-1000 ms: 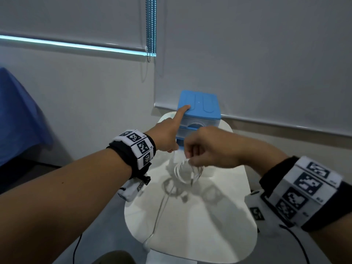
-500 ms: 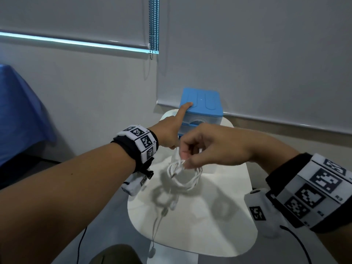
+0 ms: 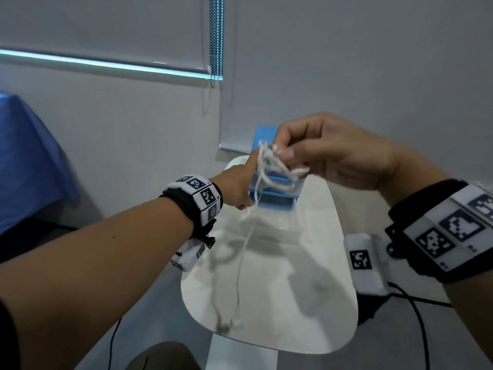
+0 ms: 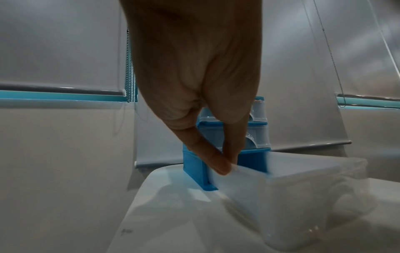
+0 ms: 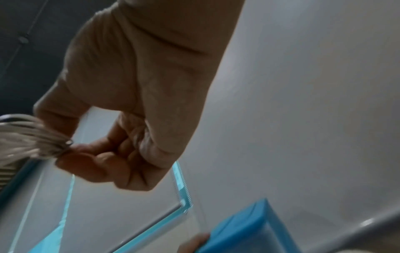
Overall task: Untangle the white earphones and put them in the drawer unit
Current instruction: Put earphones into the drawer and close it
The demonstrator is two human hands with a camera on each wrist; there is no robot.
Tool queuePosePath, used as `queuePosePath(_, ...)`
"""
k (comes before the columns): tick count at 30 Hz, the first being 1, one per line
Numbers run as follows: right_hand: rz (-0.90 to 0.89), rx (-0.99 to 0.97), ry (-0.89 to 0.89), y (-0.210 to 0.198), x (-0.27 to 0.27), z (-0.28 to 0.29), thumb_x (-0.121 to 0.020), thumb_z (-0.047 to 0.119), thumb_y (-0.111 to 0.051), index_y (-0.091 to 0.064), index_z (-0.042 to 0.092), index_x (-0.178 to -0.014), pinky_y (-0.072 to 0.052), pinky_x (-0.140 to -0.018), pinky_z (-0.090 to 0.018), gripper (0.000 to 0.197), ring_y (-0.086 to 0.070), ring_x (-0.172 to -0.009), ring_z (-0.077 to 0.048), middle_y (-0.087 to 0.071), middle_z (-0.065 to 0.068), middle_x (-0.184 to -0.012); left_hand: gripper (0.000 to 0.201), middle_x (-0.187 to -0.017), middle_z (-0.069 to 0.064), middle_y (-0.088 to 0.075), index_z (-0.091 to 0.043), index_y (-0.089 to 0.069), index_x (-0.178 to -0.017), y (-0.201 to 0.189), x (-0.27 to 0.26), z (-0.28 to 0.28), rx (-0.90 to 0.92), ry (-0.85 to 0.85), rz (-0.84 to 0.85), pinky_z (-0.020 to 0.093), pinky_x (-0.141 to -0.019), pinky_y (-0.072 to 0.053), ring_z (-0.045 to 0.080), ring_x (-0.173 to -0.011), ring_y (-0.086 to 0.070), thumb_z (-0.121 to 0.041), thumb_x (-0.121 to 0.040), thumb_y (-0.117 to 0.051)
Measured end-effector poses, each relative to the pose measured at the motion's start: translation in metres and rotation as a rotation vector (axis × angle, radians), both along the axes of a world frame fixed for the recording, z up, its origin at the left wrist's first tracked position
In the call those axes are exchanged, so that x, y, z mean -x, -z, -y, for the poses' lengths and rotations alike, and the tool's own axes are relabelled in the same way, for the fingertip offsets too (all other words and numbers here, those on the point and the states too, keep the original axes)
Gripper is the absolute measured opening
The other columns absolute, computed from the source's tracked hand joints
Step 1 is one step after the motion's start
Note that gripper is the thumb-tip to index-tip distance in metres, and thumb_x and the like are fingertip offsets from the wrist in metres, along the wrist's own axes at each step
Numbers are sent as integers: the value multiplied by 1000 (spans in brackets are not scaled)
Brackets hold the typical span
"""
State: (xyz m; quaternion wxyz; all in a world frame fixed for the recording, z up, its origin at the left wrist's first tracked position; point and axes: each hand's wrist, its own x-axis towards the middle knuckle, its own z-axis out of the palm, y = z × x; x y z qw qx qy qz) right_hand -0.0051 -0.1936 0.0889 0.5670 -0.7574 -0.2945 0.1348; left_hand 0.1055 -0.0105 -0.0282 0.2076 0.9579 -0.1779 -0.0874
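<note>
Closest in, a loose end of the earphones (image 3: 269, 166) trails down toward the near edge of the white surface (image 3: 306, 316), one bud dangling just above it. Higher up, the right hand (image 3: 328, 150) pinches the bundled cable between thumb and fingertips, so that grip is closed on the loops, held up over the drawer unit (image 3: 274, 193). The cable looks feather-light and floppy, prone to snagging on itself; I'd guess it's best held at the bunched loops, not by the thin trailing strand. Further back, the left hand (image 4: 201, 89) pinches the rim of the clear bottom drawer (image 4: 292, 188), which is pulled out from the blue frame. Behind that, a grey roller blind (image 3: 373, 62).
</note>
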Motion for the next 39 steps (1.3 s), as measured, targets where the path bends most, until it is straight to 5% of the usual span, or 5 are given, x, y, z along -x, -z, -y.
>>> queuePosePath(4,123,-47,217,-25,-19,14,-81,12,-67,-72,18,-71,-40,-68,-28,12,-53,-66,-11,-59,-9,-77,122,-120,13,-59,-39,3,-159,7,-7,-1,183,88,29,25,-48,-54,27,-79,-71,10,-80,-76)
queuePosePath(9,199,-7,399,-33,-43,18,-82,14,-74,-69,13,-77,-39,-64,-26,7,-52,-62,-12,-59,-12,-75,131,-149,19,-43,-58,9,-154,3,-1,-3,223,126,48,47,-62,-65,39,-76,-71,10,-78,-75)
queuePosePath(22,-18,524,910,140,-73,10,-78,15,-80,-68,7,-86,-40,-52,-26,16,-59,-66,-17,-65,-5,-80,129,-128,24,-57,-53,9,-155,5,3,-3,215,95,48,45,-65,-64,36,-68,-71,9,-79,-75)
queuePosePath(30,217,658,820,135,-62,16,-86,29,-69,-65,13,-73,-48,-60,-35,20,-61,-70,-24,-64,-1,-75,113,-130,14,-55,-51,9,-156,6,-3,-3,120,81,164,46,-73,-59,27,-77,-65,-14,-89,-74)
queuePosePath(39,26,934,548,138,-46,41,-71,50,-90,-43,24,-109,-36,-62,-27,66,-49,-81,-9,-50,10,-97,57,-141,6,-44,-36,-24,-147,-1,-13,9,198,28,263,31,-64,-44,19,-83,-60,-18,-100,-49)
